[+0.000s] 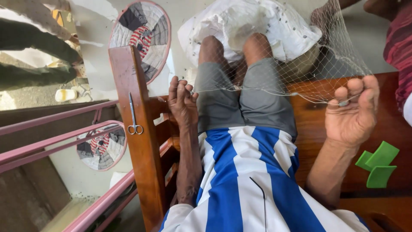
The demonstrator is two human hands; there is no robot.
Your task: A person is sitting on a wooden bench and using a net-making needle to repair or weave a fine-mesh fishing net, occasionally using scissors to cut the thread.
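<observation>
A thin fishing net (326, 64) drapes over my knees in grey shorts. Its edge cord (257, 91) runs taut across my thighs between both hands. My left hand (182, 103) pinches the cord near the wooden armrest. To the right, my right hand (352, 114) is palm-up, its fingers curled on the cord by a small grey sinker (343, 103). A crumpled white sack (253, 23) lies under the net beyond my knees.
Small metal scissors (134, 116) lie on the wooden armrest (137, 141) left of my left hand. Green plastic pieces (377, 165) sit on the bench at right. Another person in a red striped garment (397, 47) is at the top right. Pink railings (56, 146) and round patchwork mats (141, 32) are at left.
</observation>
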